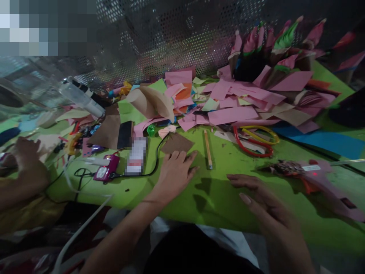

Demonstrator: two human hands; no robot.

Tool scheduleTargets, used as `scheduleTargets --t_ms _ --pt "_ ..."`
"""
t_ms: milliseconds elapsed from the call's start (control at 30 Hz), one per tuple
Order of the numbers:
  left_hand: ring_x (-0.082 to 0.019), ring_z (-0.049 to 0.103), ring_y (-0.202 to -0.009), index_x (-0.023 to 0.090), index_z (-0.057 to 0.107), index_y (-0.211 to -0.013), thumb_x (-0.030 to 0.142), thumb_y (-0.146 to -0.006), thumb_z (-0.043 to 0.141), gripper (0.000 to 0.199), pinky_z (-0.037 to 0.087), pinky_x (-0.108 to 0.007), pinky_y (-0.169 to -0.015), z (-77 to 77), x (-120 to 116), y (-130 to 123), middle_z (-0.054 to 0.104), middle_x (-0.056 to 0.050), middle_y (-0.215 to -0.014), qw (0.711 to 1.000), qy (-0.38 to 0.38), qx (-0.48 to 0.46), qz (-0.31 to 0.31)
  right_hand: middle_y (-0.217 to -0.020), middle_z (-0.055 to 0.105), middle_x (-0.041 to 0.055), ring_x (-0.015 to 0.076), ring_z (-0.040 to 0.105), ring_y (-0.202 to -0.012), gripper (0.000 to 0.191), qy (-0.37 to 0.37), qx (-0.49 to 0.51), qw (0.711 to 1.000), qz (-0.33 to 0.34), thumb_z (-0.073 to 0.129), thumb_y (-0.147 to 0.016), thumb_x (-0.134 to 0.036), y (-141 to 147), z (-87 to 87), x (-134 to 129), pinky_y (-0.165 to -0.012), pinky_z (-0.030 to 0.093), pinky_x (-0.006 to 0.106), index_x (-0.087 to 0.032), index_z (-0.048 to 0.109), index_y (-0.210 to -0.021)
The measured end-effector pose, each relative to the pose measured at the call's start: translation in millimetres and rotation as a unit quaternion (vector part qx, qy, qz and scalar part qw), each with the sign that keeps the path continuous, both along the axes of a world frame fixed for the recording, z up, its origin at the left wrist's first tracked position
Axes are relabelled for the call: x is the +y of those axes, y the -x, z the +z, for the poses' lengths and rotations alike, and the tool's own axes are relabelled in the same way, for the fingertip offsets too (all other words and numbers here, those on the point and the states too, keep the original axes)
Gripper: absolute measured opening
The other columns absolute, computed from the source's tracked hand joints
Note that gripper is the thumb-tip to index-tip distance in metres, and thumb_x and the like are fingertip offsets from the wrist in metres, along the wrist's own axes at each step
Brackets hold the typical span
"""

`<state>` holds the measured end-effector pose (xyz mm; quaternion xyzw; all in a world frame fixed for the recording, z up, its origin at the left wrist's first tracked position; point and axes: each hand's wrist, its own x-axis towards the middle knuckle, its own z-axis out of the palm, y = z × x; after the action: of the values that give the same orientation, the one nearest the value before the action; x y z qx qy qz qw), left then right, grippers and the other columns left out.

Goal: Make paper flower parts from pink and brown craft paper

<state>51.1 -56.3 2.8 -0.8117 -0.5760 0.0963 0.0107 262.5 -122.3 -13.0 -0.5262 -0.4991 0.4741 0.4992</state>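
My left hand (175,171) lies low over the green table, its fingertips at the near edge of a small brown paper piece (177,143). Its fingers are loosely spread and I see nothing gripped in them. To the right, my right hand (264,201) hovers above the table with fingers apart and nothing in it. A yellow pencil (208,148) lies between the two hands. Red-handled scissors (252,146) and a pink glue gun (322,182) with a lit red light lie beyond and right of my right hand.
Pink paper strips (234,114) are heaped at the back, beneath paper cones (256,42). A dark phone (124,134), a magenta plug box (107,168) with cords and a curled tan sheet (151,102) lie left. Another person's hand (30,160) is at the far left.
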Motion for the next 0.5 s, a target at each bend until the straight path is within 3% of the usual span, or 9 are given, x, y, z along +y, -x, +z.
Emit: scheduleTargets --t_ms 167,500 --pt "-0.028 0.053 -0.104 0.023 0.048 -0.142 0.042 -0.099 0.048 0.048 0.038 -0.041 -0.082 -0.5 4.2 -4.1 0.063 -0.010 -0.107 1.000 -0.014 0.007 -0.006 -0.113 0.071 0.0028 0.0270 0.061 -0.113 0.011 0.015 0.008 1.000 -0.017 0.065 -0.088 -0.033 1.9 -3.5 -0.2 -0.099 0.046 0.040 -0.030 0.072 -0.095" --pt "-0.028 0.054 -0.104 0.021 0.052 -0.137 0.038 -0.099 0.049 0.042 0.039 -0.042 -0.084 -5.1 -1.4 -1.6 0.065 -0.009 -0.109 0.999 -0.023 -0.024 -0.014 -0.117 0.070 0.0068 0.0281 0.061 -0.115 0.017 -0.015 -0.023 0.998 0.055 0.063 -0.091 -0.037 -13.8 -23.7 7.1 -0.097 0.049 0.042 -0.028 0.071 -0.102"
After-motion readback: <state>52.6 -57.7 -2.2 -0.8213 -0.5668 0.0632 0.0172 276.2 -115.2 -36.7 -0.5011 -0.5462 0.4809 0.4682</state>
